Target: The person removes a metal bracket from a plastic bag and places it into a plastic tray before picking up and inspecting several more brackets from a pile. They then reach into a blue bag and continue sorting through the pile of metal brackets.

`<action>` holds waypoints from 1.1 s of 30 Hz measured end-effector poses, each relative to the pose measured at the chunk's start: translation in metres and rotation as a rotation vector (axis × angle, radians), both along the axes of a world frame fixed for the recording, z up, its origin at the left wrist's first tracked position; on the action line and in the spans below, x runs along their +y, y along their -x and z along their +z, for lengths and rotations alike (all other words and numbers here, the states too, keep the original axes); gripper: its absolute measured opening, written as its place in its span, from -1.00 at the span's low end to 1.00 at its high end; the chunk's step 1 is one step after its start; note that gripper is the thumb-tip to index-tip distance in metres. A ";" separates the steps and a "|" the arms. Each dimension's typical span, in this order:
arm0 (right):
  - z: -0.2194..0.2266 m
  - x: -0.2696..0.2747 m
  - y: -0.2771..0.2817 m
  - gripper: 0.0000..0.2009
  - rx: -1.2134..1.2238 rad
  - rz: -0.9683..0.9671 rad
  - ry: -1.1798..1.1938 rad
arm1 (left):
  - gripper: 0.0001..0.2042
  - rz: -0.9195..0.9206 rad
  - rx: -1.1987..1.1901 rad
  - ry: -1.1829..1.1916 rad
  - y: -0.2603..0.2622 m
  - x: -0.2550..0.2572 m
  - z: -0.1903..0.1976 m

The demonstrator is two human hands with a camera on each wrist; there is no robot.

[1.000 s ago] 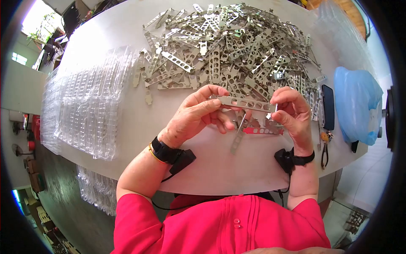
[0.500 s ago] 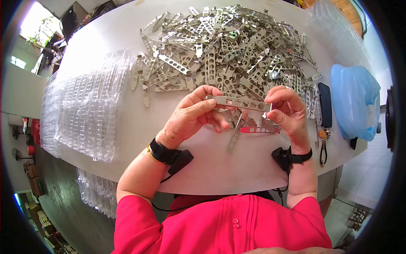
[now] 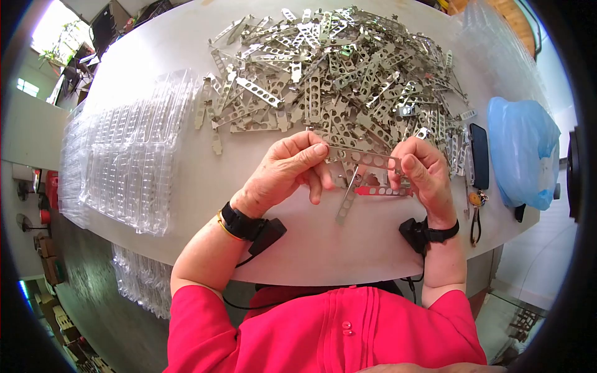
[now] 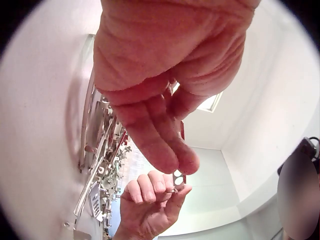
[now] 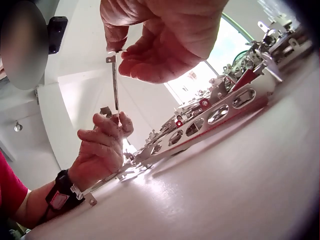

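A flat metal strip with a row of holes [image 3: 367, 159] is held above the table between both hands. The left hand [image 3: 287, 166] pinches its left end between thumb and index finger, the other fingers hanging below. At the strip's right end, the right hand [image 3: 425, 177] has thumb and fingertips around the small bent end. In the right wrist view the strip [image 5: 116, 85] appears edge-on between the right hand [image 5: 165, 42] and the left hand [image 5: 102, 147]. Beneath the hands lie a red-tinted strip [image 3: 384, 191] and a grey strip [image 3: 345, 206].
A big heap of metal strips [image 3: 348, 74] covers the table's far middle. Clear plastic trays [image 3: 130, 155] are stacked at the left. To the right are a phone [image 3: 479, 156], keys [image 3: 477, 199] and a blue plastic bag [image 3: 522, 149], with clear plastic [image 3: 504, 50] behind.
The right hand's thumb and fingers have shifted their hold at the strip's right end, and the strip has turned slightly. The left hand keeps its pinch, its free fingers lower.
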State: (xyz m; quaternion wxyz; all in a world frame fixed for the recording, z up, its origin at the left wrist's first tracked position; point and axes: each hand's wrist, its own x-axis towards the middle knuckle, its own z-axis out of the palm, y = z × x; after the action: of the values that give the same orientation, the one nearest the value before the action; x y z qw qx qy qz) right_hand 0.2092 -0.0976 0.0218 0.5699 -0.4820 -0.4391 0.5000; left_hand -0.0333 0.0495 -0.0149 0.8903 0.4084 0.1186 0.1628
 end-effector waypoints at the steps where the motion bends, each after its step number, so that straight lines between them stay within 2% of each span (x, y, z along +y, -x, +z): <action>1: -0.001 0.000 0.000 -0.69 0.003 0.006 0.029 | -0.79 0.015 0.061 0.002 0.000 -0.001 0.002; 3: 0.000 -0.001 0.001 -0.68 -0.010 0.002 0.049 | -0.80 0.031 0.123 0.004 0.001 -0.002 0.005; 8: 0.000 -0.001 0.001 -0.67 -0.013 -0.001 0.067 | -0.81 0.043 0.063 0.126 0.001 -0.003 0.008; 15: 0.002 0.001 0.003 -0.69 0.011 -0.003 0.074 | -0.81 0.034 0.024 0.120 0.001 -0.004 0.007; 20: 0.007 0.003 0.004 -0.76 -0.009 0.015 0.114 | -0.79 0.099 0.022 0.084 -0.001 -0.005 0.004; 23: 0.006 0.005 0.001 -0.85 -0.101 -0.030 0.076 | -0.76 0.121 0.034 0.052 0.001 -0.002 0.004; 25: 0.005 0.005 -0.002 -0.85 -0.109 -0.066 0.045 | -0.73 0.165 0.028 0.023 -0.002 -0.003 0.008; 29: 0.010 0.004 -0.012 -0.84 -0.142 -0.142 -0.036 | -0.75 0.127 0.050 0.018 -0.002 -0.005 0.011; 31: 0.013 0.004 -0.014 -0.83 -0.148 -0.191 -0.102 | -0.79 0.077 0.259 -0.170 -0.003 -0.010 0.024; 32: 0.015 0.005 -0.016 -0.83 -0.151 -0.195 -0.102 | -0.79 0.073 0.255 -0.170 -0.004 -0.013 0.028; 33: 0.017 0.005 -0.017 -0.83 -0.160 -0.202 -0.121 | -0.81 -0.009 0.352 -0.270 -0.006 -0.017 0.030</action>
State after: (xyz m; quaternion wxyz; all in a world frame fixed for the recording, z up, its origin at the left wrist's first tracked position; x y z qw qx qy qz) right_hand 0.2259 -0.0929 0.0383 0.6085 -0.5268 -0.4617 0.3729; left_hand -0.0278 0.0325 0.0153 0.7939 0.5464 0.2476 0.0997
